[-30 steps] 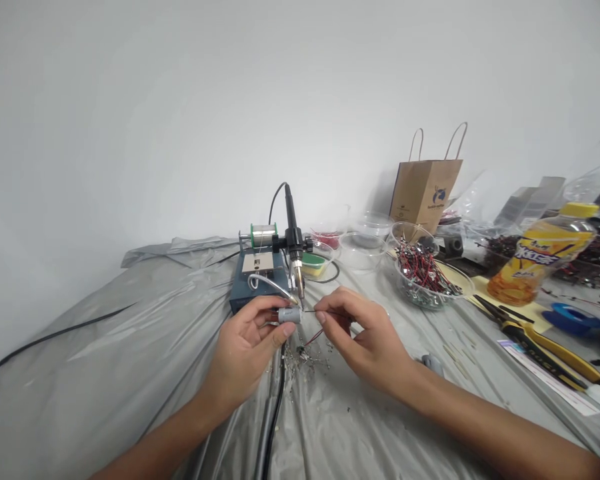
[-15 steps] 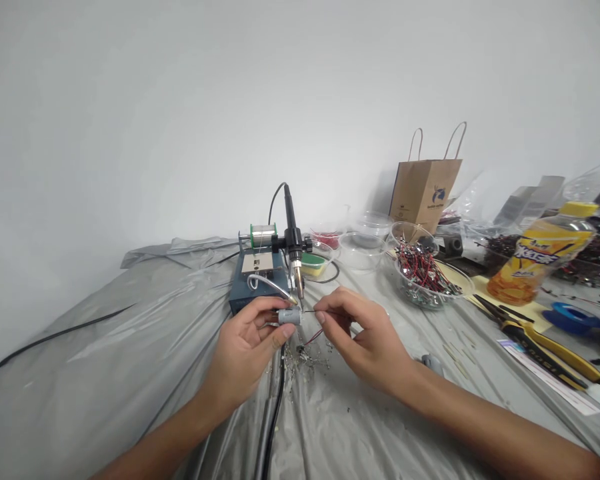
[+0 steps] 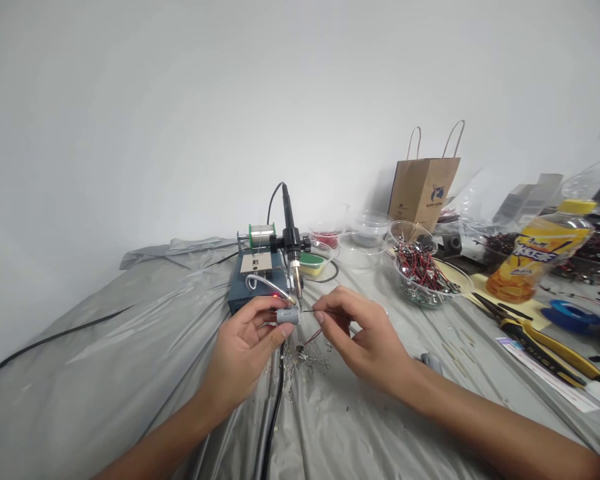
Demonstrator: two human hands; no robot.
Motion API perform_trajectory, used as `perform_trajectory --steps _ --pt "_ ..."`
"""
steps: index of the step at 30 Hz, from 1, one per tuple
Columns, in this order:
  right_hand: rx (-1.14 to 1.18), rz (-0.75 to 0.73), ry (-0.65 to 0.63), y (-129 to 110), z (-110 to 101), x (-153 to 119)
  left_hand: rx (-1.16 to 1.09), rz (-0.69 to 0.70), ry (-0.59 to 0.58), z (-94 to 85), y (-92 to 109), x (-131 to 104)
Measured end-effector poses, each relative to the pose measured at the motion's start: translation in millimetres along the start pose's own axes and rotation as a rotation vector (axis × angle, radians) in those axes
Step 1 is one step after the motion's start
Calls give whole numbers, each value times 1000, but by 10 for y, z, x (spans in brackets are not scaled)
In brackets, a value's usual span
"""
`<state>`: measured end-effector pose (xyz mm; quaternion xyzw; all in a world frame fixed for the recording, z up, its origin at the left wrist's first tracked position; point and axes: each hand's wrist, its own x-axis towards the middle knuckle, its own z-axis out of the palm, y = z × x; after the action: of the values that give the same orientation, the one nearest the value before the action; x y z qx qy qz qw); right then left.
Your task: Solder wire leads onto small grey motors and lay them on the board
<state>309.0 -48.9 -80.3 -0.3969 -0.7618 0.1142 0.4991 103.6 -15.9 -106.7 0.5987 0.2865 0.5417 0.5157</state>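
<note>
My left hand (image 3: 249,347) is closed, pinching a small grey cylinder (image 3: 287,315) between thumb and fingers just below the soldering iron's tip. The soldering iron (image 3: 291,233) points downward in a black holder. My right hand (image 3: 357,333) is closed too, with thumb and forefinger on a thin dark wire (image 3: 308,311) whose end reaches the right end of the cylinder, by the tip. Whether wire and cylinder touch is too small to tell. A red wire (image 3: 314,335) hangs beneath the right hand. Behind stands the blue soldering station (image 3: 237,290) with a solder spool (image 3: 263,235) and a curved metal feed tube (image 3: 265,280).
Solder scraps (image 3: 303,363) lie on the grey sheet (image 3: 105,393). A bowl of wired parts (image 3: 425,273), a yellow-labelled bottle (image 3: 540,253), pliers (image 3: 545,347) and blue tape (image 3: 570,315) are at the right. Clear bowls (image 3: 361,250) and a paper bag (image 3: 423,193) stand behind. A black cable (image 3: 275,413) runs toward me.
A small red light now shows by the left fingertips, near the feed tube. The view has shifted slightly; both hands keep their hold and nearly the same place.
</note>
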Motion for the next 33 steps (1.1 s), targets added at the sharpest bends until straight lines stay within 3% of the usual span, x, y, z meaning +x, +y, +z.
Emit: perform_trajectory --steps 33 --pt "-24 -17 3 -9 -9 -3 5 22 -23 -5 -25 3"
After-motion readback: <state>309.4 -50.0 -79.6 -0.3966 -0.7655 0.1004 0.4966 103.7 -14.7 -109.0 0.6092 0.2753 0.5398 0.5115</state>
